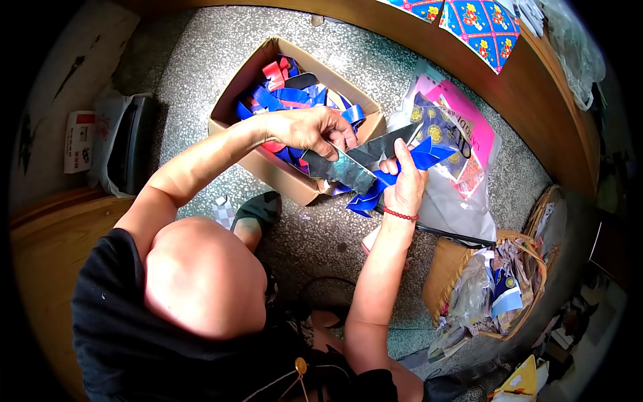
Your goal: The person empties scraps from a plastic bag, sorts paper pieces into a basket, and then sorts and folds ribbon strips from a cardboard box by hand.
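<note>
Both hands are raised near the right side of a cardboard box (271, 175) on the floor. My left hand (313, 129) is closed, its fingertips pinching a dark, glossy strip (341, 171). My right hand (404, 179), with a red bead bracelet at the wrist, is closed around folded blue glossy strips (429, 155). A second dark length (392, 146) runs between the two hands; whether it joins the first strip I cannot tell. Blue ends also hang below the right hand. Inside the box lie loose blue and red strips (268, 99).
Right of the box, a pink printed bag (483, 137) and clear plastic lie on the speckled floor (221, 33). A wicker basket (439, 271) of scraps stands at lower right. Patterned cloth (479, 30) hangs over a wooden edge. A sandalled foot (258, 213) is below the box.
</note>
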`<state>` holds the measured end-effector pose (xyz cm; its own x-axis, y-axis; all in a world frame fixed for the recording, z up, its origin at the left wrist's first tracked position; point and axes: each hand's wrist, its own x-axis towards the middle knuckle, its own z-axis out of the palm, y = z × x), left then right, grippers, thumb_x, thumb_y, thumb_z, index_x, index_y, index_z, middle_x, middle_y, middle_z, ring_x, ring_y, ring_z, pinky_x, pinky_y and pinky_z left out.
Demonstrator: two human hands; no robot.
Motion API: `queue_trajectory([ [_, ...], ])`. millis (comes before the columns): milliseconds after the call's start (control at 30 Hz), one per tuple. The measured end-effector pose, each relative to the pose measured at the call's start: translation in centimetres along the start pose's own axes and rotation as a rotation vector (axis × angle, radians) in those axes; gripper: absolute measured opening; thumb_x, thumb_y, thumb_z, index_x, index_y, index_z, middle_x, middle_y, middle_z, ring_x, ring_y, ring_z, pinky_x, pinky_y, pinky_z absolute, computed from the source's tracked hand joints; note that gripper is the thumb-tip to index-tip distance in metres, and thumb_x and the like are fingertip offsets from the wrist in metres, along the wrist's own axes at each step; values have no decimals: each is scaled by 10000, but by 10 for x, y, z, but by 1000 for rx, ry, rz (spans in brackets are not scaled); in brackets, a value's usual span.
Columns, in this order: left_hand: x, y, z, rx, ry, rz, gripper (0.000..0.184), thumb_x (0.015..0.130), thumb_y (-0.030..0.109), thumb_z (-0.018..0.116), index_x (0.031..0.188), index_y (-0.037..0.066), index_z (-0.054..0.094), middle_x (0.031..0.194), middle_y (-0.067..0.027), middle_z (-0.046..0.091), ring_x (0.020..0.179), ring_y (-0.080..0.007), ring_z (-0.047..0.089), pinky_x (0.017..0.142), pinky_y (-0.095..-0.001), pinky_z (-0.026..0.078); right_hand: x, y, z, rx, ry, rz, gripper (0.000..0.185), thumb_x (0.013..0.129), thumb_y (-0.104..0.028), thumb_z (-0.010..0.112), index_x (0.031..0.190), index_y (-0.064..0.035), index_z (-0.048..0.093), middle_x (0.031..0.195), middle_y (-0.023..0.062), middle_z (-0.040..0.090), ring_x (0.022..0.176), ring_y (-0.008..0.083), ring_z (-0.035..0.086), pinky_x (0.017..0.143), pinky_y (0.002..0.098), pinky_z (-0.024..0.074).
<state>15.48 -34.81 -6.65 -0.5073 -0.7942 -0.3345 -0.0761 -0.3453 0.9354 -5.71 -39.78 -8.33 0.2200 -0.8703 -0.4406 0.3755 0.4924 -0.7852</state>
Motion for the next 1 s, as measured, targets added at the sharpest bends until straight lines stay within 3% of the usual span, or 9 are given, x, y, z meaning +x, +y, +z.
queue_trajectory([
  [300,-1,0,-1,2,-9,6,343,755,-16,627,1083,-21,526,821,1,609,772,-61,542,715,-214,437,-2,0,2,90,-15,2,187,741,4,643,750,-100,488,675,-19,458,510,75,402,453,230,354],
  [367,-1,1,0,-4,-11,3,335,755,-16,627,1077,-19,532,815,2,610,769,-59,541,713,-212,436,-4,-2,4,79,-27,-6,110,740,-20,607,806,-65,532,678,-10,472,533,75,411,476,223,361],
  [500,-3,1,-2,16,2,9,305,758,-14,628,1054,-5,557,804,1,615,755,-63,548,709,-211,441,0,-1,-2,121,-71,23,166,723,-51,558,884,-14,563,714,14,521,549,79,418,512,211,367],
  [567,-5,-3,-7,-57,29,9,300,759,-11,630,1051,-2,562,812,-6,619,764,-68,557,717,-213,447,5,4,-12,271,-166,40,308,711,-63,539,1015,-10,548,811,54,589,546,96,444,556,243,412],
  [633,-8,-13,-16,-114,101,30,302,757,-24,623,1052,-11,559,795,-15,610,763,-71,566,739,-211,456,3,3,-9,292,-67,-22,358,704,-30,522,1061,-6,508,872,96,595,679,165,547,663,295,477],
  [700,-10,-22,-19,-300,177,108,305,756,-45,609,1056,-17,557,822,-33,621,786,-97,585,757,-218,469,-2,1,-1,290,-11,-23,344,705,-28,519,1049,-24,506,882,102,585,755,205,568,697,328,484],
  [800,-9,-27,-17,-457,241,140,304,754,-63,597,1053,-28,554,874,-60,631,824,-122,600,774,-230,479,2,14,-9,295,-37,86,248,734,-31,500,980,-48,485,781,72,540,700,173,518,665,293,439],
  [933,-1,-30,-7,-561,297,153,290,747,-76,596,1033,-47,555,919,-85,630,845,-131,606,786,-243,486,-9,19,6,113,-121,-10,141,805,-81,551,928,-24,510,662,15,454,590,104,442,557,249,400],
  [1000,1,-29,-2,-605,354,147,260,740,-67,608,996,-42,571,889,-78,634,807,-132,611,770,-239,490,-9,24,8,-30,-114,-113,185,778,-43,596,950,-11,537,693,-8,487,619,80,459,582,220,399],
])
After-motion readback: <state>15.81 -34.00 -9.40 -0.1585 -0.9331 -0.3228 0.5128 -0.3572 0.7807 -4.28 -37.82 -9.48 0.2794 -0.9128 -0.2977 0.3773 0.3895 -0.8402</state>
